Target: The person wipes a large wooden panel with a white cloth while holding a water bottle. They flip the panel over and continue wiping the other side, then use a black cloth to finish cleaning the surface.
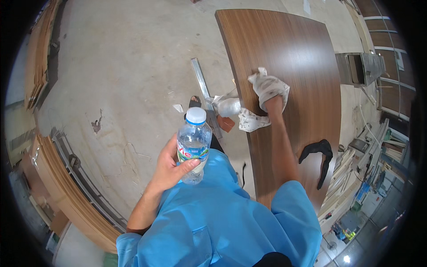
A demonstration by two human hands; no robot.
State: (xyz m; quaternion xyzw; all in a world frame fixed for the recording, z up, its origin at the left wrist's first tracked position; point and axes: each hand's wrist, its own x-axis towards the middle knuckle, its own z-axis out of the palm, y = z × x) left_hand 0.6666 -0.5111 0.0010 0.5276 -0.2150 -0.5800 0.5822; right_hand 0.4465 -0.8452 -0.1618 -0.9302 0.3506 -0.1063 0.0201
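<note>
Upright in front of my chest is a see-through plastic water bottle with a white cap and a colourful label. My left hand is wrapped round its lower half, thumb across the label; the cap is on. My right hand presses a crumpled white cloth onto the brown wood-grain panel. The fingers are hidden in the folds. White fabric with dark specks lies over the panel's left edge beside that wrist. A curved black strip of fabric lies on the panel, right of my forearm.
A metal bar and a piece of clear plastic lie on the concrete floor left of the panel. Stacked boards stand at the left. A rectangular metal duct and piles of offcuts are on the right.
</note>
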